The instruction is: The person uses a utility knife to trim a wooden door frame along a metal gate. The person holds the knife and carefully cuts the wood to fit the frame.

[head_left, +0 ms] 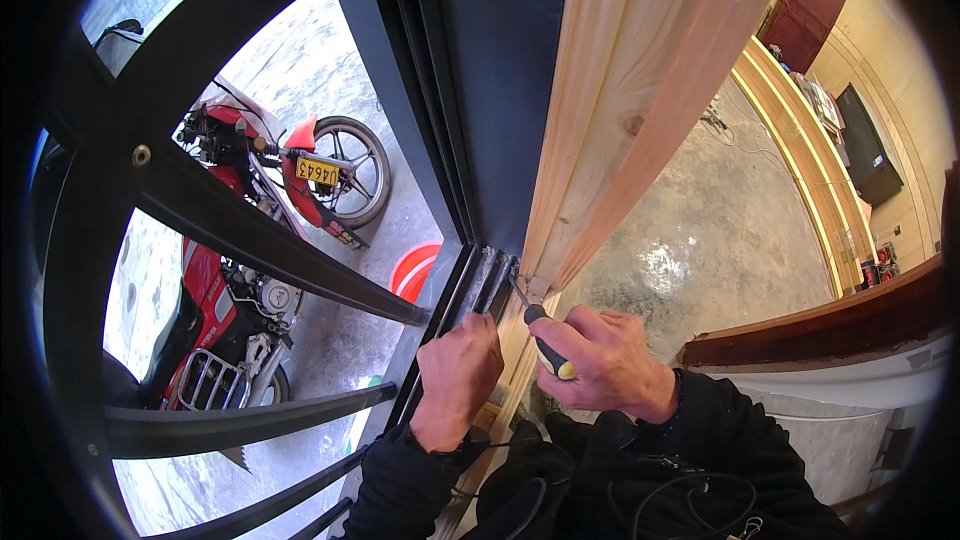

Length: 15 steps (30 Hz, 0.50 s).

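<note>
In my right hand (605, 360) is a screwdriver (550, 348) with a black and yellow handle. Its thin shaft points up and left toward the inner corner where the dark window frame (487, 285) meets the wooden trim (590, 140). The fingers wrap round the handle. Just left of it, my left hand (460, 375) rests on the dark frame's lower channel with its fingers curled in. Whatever those fingers may hold is hidden from this view.
Black curved bars (270, 250) cross the left side. Beyond them stand a red motorcycle (230, 310) and a red bucket (413, 270). On the right are a concrete floor (690, 240), a black box-shaped thing (866, 145) and a dark wooden edge (800, 325).
</note>
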{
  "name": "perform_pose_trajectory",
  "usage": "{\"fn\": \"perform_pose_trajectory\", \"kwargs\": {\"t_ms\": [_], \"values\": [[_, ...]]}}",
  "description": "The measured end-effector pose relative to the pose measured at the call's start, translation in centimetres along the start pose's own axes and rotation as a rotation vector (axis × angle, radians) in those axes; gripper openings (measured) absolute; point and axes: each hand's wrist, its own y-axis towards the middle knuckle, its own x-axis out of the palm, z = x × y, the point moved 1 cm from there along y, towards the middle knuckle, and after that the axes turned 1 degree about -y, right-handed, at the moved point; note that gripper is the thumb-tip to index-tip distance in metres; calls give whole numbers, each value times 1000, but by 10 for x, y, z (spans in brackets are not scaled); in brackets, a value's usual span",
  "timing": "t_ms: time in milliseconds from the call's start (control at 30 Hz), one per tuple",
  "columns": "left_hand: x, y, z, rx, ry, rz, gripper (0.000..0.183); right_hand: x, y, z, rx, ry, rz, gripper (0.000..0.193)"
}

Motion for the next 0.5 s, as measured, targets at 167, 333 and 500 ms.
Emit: {"fn": "perform_pose_trajectory", "kwargs": {"t_ms": [167, 333, 500], "values": [[-9, -3, 1, 45, 26, -10, 28, -4, 3, -3, 8, -19, 1, 39], [-13, -1, 6, -4, 29, -69, 30, -5, 10, -9, 28, -87, -92, 38], [-1, 10, 10, 19, 13, -50, 30, 5, 15, -11, 0, -135, -154, 37]]}}
